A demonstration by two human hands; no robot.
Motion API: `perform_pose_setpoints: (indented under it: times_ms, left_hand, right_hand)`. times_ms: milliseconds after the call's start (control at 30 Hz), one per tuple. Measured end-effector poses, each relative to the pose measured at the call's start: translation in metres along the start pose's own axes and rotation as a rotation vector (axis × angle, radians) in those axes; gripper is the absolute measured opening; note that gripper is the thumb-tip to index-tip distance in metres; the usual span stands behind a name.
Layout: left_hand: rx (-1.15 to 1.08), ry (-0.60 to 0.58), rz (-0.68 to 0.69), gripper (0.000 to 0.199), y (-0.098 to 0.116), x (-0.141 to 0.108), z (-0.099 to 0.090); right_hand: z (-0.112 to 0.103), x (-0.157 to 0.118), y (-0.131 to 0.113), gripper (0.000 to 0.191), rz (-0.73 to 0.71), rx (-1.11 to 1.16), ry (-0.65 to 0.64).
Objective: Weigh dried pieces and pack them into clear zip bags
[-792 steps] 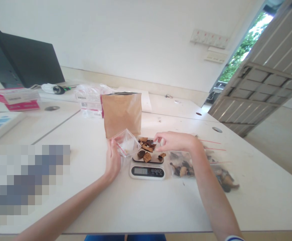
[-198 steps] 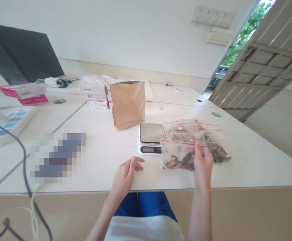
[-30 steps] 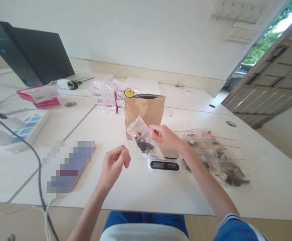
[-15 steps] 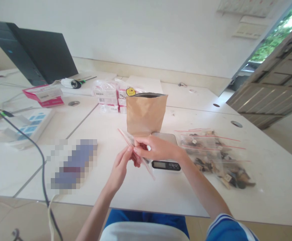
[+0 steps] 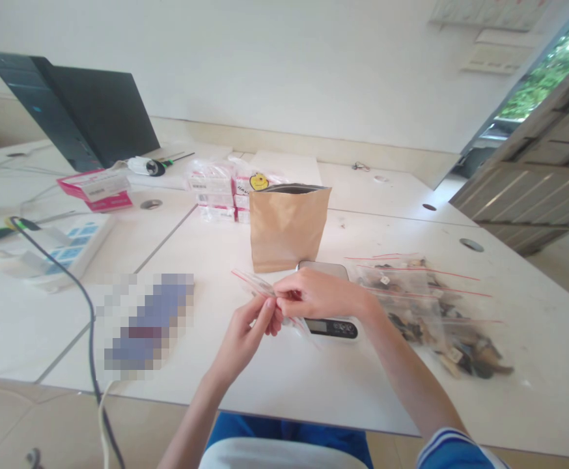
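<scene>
Between my two hands is a clear zip bag (image 5: 247,280) with a red line along its top edge. My left hand (image 5: 252,329) pinches the bag near its middle, thumb on top. My right hand (image 5: 308,293) grips the same edge right beside it, fingers bent together. What the bag contains is mostly hidden by my fingers. Just behind the hands a brown paper pouch (image 5: 289,228) stands upright with its top open. A small digital scale (image 5: 331,327) lies partly under my right hand, its display facing me.
Several filled zip bags (image 5: 441,319) with dark and tan pieces lie to the right. Pink-and-white boxes (image 5: 216,189) are stacked behind the pouch. On the left are a power strip (image 5: 82,244), a black cable (image 5: 86,312), a blurred-out bluish item (image 5: 150,322) and a computer tower (image 5: 103,117).
The view has shifted slightly, so everything sits a little further right and lower. Both hands still pinch the zip bag, which appears tilted a bit flatter.
</scene>
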State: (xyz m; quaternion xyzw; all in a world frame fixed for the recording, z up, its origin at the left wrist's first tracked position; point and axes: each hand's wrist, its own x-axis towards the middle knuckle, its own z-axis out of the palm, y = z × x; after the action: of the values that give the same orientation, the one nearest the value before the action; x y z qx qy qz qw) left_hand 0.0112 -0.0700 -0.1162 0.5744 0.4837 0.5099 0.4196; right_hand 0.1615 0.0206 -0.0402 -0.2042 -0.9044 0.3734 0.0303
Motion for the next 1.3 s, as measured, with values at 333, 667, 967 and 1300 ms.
perform_pose_setpoints:
  times_ms: [333, 667, 967, 1300]
  left_hand:
    - [0.064, 0.009, -0.063, 0.041, 0.003, 0.001, 0.006]
    - [0.072, 0.175, -0.055, 0.044, -0.007, -0.025, -0.006]
    - [-0.690, 0.766, 0.034, 0.016, -0.021, 0.007, 0.019]
    - [-0.808, 0.576, -0.028, 0.039, -0.036, 0.072, 0.049]
  right_hand:
    - [-0.002, -0.002, 0.011, 0.020, -0.034, 0.066, -0.023]
    - [-0.035, -0.022, 0.028, 0.023, 0.079, -0.051, 0.518]
    - [-0.019, -0.009, 0.015, 0.027, -0.141, 0.310, 0.521]
    - [-0.014, 0.008, 0.038, 0.026, 0.191, -0.087, 0.457]
